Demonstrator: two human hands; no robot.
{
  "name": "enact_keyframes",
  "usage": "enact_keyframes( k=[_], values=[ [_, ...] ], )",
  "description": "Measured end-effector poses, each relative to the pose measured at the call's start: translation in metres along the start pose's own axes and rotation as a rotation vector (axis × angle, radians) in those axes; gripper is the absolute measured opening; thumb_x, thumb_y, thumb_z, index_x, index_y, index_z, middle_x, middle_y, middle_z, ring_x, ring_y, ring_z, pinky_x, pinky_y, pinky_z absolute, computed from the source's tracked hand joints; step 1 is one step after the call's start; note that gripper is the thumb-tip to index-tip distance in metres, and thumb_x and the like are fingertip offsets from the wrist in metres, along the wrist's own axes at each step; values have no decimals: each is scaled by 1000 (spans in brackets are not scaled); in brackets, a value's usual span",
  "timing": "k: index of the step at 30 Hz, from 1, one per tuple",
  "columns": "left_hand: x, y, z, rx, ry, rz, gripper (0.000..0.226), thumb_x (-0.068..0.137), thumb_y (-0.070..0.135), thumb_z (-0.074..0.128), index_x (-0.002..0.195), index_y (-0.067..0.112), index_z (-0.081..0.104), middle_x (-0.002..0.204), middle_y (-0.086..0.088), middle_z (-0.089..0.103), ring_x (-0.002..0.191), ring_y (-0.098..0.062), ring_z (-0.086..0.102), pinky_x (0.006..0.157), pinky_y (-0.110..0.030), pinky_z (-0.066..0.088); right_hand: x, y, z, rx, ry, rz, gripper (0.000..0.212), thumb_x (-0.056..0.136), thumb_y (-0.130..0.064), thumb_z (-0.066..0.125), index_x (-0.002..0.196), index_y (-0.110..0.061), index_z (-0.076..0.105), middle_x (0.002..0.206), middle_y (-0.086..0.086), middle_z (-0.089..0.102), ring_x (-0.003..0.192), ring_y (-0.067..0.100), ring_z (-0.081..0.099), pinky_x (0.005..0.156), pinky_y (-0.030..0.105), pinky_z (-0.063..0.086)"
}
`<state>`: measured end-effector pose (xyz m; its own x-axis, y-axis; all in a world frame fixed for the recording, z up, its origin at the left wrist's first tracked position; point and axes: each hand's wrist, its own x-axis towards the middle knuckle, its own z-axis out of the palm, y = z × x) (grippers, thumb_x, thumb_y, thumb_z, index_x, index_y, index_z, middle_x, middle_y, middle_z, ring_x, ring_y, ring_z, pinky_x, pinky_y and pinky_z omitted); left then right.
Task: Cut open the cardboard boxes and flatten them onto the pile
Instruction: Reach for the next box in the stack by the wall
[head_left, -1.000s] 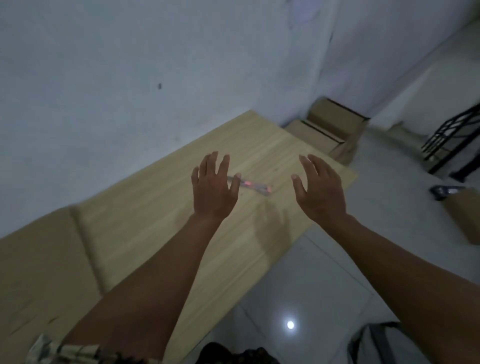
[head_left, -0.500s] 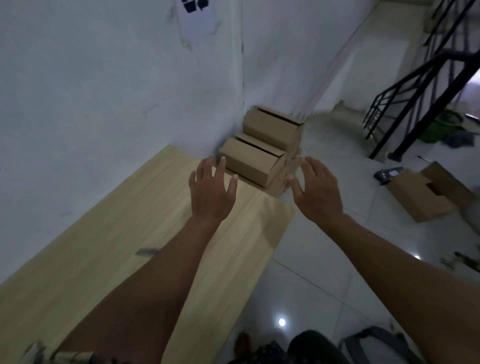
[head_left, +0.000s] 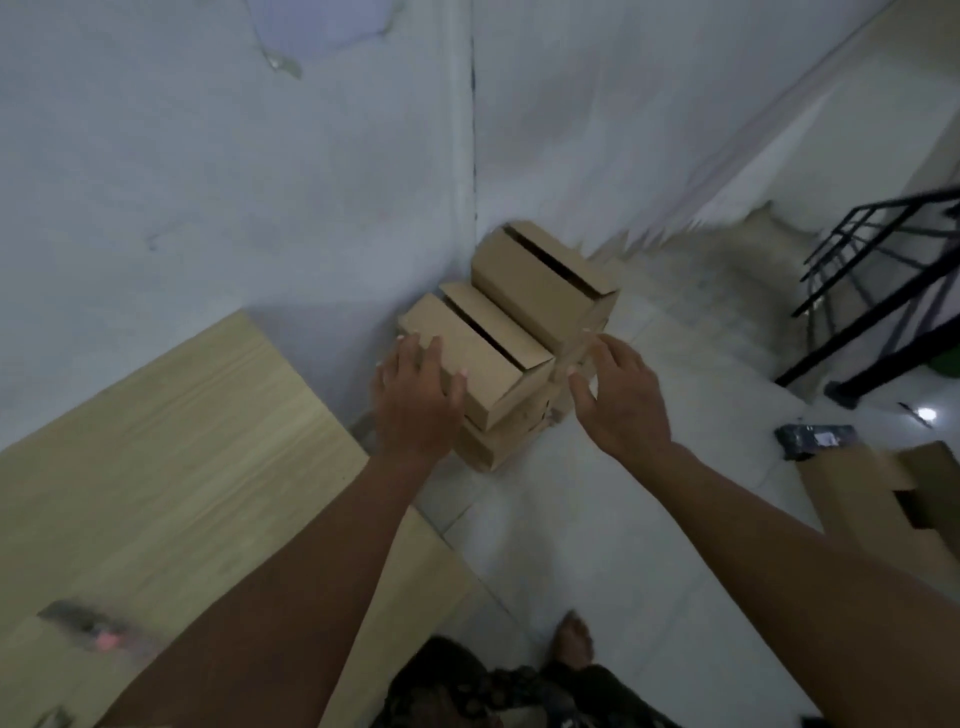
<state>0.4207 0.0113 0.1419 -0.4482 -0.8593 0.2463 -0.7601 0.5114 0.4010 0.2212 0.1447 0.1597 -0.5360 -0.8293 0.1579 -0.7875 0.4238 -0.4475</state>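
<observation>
Cardboard boxes (head_left: 511, 332) stand stacked on the floor in the far corner where the two white walls meet, just beyond the far end of the bench (head_left: 171, 467). Both hands reach toward the stack with fingers spread and fairly straight, gripping nothing. The left hand (head_left: 415, 402) has its fingertips over the near left edge of the lower front box (head_left: 475, 358); actual contact is hard to judge. The right hand (head_left: 621, 397) hovers just right of that box, its fingers (head_left: 605, 348) near the stack's right side. A taller box (head_left: 545, 280) sits behind, its top seam showing as a dark slit. On the near left of the bench lies a blurred cutter (head_left: 96, 631) with a reddish spot. At the right, on the pale tiled floor (head_left: 597, 519), lies flattened cardboard (head_left: 883, 499) with a dark object (head_left: 813, 439) just beyond it. A black stair railing (head_left: 883, 291) rises at far right.
</observation>
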Motion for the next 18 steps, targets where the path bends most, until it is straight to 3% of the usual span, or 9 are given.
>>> enact_keyframes(
  k=[5, 9, 15, 18],
  values=[
    [30, 49, 64, -51, -92, -178, 65, 96, 48, 41, 145, 6, 50, 152, -22, 44, 144, -40, 36, 116, -53, 31, 67, 64, 8, 110, -94, 85, 47, 100, -33, 53, 142, -10, 51, 139, 15, 55, 126, 33, 51, 101, 45, 43],
    [58, 87, 128, -144, -207, -244, 62, 103, 43, 50, 153, 8, 39, 160, -15, 33, 150, -31, 25, 120, -45, 23, 108, 120, 17, 114, -154, 174, 49, 104, -34, 50, 148, -13, 45, 147, 11, 49, 134, 29, 45, 107, 42, 37],
    [89, 135, 213, -220, -278, -423, 75, 95, 53, 47, 148, 1, 44, 154, -21, 40, 144, -37, 35, 114, -51, 36, 163, 210, 43, 205, -346, 299, 55, 106, -44, 40, 155, -18, 36, 155, 7, 41, 142, 24, 37, 117, 38, 28],
    [109, 153, 259, -267, -260, -539, 84, 93, 59, 47, 151, -1, 39, 157, -24, 36, 146, -36, 32, 117, -46, 32, 209, 258, 69, 260, -451, 356, 56, 107, -47, 35, 156, -19, 34, 157, 8, 39, 144, 24, 36, 116, 36, 26]
  ],
)
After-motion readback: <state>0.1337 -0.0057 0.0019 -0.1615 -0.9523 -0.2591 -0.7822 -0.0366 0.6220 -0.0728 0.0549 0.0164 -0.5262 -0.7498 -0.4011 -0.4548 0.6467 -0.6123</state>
